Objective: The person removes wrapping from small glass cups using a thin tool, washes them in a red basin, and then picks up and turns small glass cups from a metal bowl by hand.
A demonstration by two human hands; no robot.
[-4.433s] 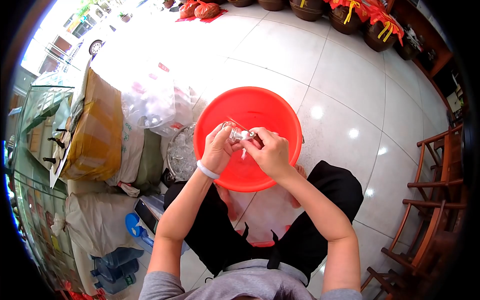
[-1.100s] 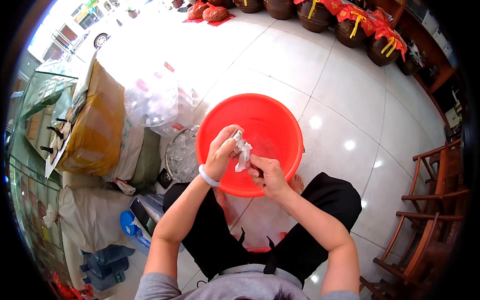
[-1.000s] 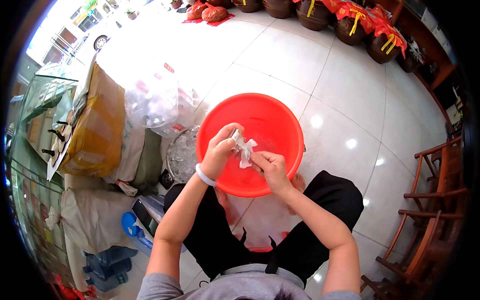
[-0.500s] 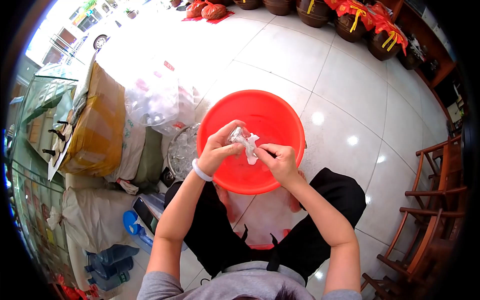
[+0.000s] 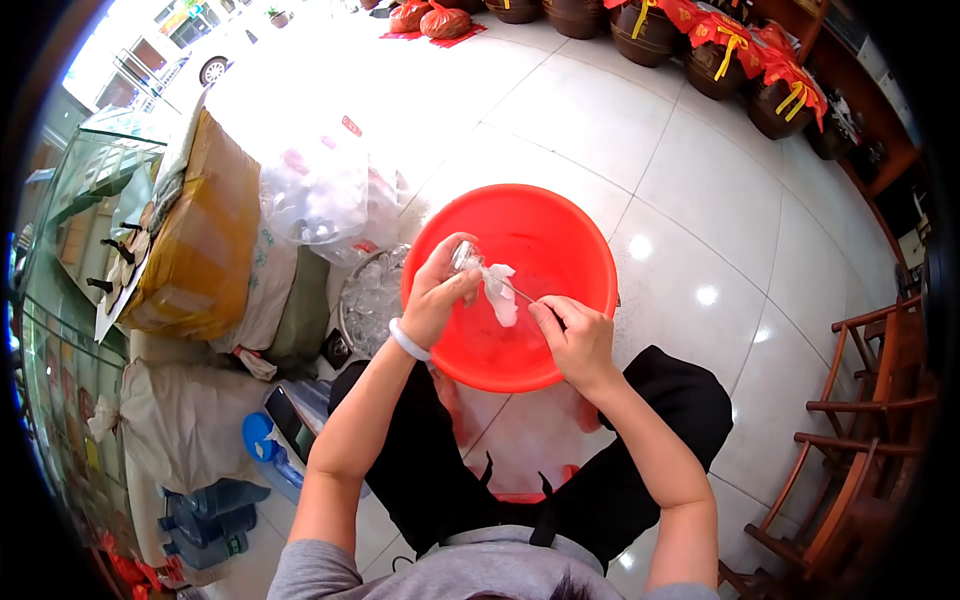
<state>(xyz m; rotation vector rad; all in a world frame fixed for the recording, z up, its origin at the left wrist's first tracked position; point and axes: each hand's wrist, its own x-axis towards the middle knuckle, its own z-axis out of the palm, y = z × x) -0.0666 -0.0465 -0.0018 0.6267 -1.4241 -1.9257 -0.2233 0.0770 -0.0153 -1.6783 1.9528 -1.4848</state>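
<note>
Red plastic formed the basin [image 5: 560,240] over which both hands were held. Just beside it, on the left hand's side, a round metal bowl [image 5: 344,325] was filled with clear glassware [image 5: 368,300]; beyond that, clear plastic bags [image 5: 315,195] and a taped cardboard box [image 5: 195,240] were crowded together. Well ahead of the grip, dark jars [image 5: 640,38] were lined up under red cloth, and wooden chairs [image 5: 870,400] were placed well off to the right hand's side.

A small clear bottle [image 5: 464,257] was pinched above the basin in the closed fingers of the left hand [image 5: 432,296], by which it was partly hidden. A thin rod [image 5: 522,295] was clasped between the thumb and fingers of the right hand [image 5: 580,340], its far end covered by white tissue [image 5: 501,297] at the bottle's mouth. Compared with the frame before, the right hand had been drawn away from the tissue, and more of the rod was exposed.

The tissue was soft, crumpled and drooping; the rod was straight and slender, the bottle glossy and see-through.
</note>
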